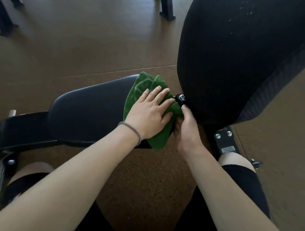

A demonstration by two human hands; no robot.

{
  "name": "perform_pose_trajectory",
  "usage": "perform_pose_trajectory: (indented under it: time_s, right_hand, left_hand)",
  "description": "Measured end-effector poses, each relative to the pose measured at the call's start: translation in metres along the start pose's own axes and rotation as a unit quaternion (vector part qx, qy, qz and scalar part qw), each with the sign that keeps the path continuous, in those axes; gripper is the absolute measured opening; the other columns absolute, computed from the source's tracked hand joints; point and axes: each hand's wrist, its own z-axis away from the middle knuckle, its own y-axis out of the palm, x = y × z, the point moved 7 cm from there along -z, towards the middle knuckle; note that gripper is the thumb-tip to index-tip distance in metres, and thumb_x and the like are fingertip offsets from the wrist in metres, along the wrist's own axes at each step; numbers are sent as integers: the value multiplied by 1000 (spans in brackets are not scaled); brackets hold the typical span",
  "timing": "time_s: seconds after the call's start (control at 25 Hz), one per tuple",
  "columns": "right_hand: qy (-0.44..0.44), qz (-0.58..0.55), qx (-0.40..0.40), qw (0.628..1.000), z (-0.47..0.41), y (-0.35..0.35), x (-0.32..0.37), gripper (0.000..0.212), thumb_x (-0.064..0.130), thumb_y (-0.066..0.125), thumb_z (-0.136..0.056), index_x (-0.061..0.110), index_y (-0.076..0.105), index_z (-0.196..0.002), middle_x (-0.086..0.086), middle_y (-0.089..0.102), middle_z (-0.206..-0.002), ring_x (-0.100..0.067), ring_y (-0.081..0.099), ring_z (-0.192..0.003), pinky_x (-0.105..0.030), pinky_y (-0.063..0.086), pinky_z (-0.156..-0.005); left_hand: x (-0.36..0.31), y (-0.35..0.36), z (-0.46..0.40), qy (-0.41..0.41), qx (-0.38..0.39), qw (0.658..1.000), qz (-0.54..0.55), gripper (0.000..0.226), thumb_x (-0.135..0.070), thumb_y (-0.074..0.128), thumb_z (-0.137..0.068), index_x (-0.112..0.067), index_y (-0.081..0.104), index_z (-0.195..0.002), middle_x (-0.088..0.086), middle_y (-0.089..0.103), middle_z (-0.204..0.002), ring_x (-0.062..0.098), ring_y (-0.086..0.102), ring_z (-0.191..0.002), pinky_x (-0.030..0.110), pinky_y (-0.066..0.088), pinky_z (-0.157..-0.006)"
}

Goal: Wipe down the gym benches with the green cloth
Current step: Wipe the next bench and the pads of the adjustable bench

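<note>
A green cloth (141, 87) lies bunched on the right end of the black padded bench seat (89, 105). My left hand (148, 115) rests flat on the cloth with fingers spread, pressing it onto the seat. My right hand (187, 131) grips the cloth's right edge at the gap between the seat and the raised black backrest (241, 55). Part of the cloth hangs over the seat's near edge under my hands. A black knob with a bolt (181, 99) sticks out just beyond my right thumb.
The bench's black steel frame (10, 136) runs left and down to a metal foot. A bracket with two bolts (223, 141) sits right of my right wrist. Black equipment legs (166, 3) stand on the brown rubber floor at the back. My knees flank the floor patch below.
</note>
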Motion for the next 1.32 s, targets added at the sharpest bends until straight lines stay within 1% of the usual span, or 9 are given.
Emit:
perform_pose_trajectory:
  time_s: [0.24,0.36,0.44,0.56,0.68,0.8,0.96,1.08,1.32]
  right_hand:
    - [5,48,13,999,7,1,-1,33,48,47,-103,29,71,-117,8,75,-113,-5,72,-104,-30,55,-89]
    - [-7,108,34,994,9,6,-2,51,60,48,-94,33,66,-135,4,70,-131,-14,65,-123,-46,50,-107]
    - [-19,139,34,989,13,8,0,53,60,46,-94,35,63,-137,6,67,-135,-12,60,-128,-46,44,-113]
    - [-46,158,20,986,14,8,7,40,48,39,-104,31,73,-115,3,74,-117,-11,67,-114,-45,47,-110]
    - [-54,154,-10,986,15,12,9,53,58,36,-99,27,72,-122,2,76,-114,-15,70,-111,-50,50,-107]
    - [-82,202,-29,976,24,25,7,58,60,32,-98,26,63,-133,1,66,-131,-18,60,-123,-48,44,-110]
    - [-112,269,-75,954,33,40,2,70,54,42,-104,20,25,-163,0,33,-163,-20,38,-145,-33,36,-108]
    - [-131,303,-109,938,35,43,4,72,51,44,-105,18,18,-164,-3,27,-166,-22,34,-148,-37,35,-113]
    - [-130,285,-105,944,27,37,4,67,49,37,-108,18,19,-164,-6,26,-166,-23,34,-147,-33,32,-111]
  left_hand:
    - [-8,21,102,30,-52,996,-65,58,-47,33,-109,-25,27,-163,8,22,-170,28,17,-159,51,20,-128]
    - [-9,22,87,39,-65,993,-90,62,-51,32,-108,-21,30,-162,10,25,-170,29,21,-158,50,24,-127]
    - [-11,16,63,28,-81,994,-67,63,-52,25,-107,-21,31,-162,8,25,-170,27,20,-158,47,20,-128]
    - [-11,14,51,-7,-88,995,-37,65,-53,19,-106,-23,27,-163,6,22,-171,24,16,-159,45,15,-130]
    - [-2,18,83,10,-111,992,-57,61,-52,26,-108,-23,32,-161,6,28,-169,24,23,-157,45,21,-129]
    - [51,13,129,-10,-137,987,-82,56,-50,37,-106,-26,43,-156,5,40,-164,25,37,-152,44,28,-126]
    - [128,1,170,-118,-160,978,-67,53,-49,36,-107,-24,50,-151,5,45,-159,29,43,-148,46,32,-123]
    - [108,1,159,-239,-216,946,-20,51,-45,34,-108,-20,52,-149,8,47,-158,30,39,-149,49,27,-124]
    - [15,20,113,-94,-201,974,-51,51,-44,36,-110,-21,47,-154,7,43,-162,26,39,-150,48,31,-123]
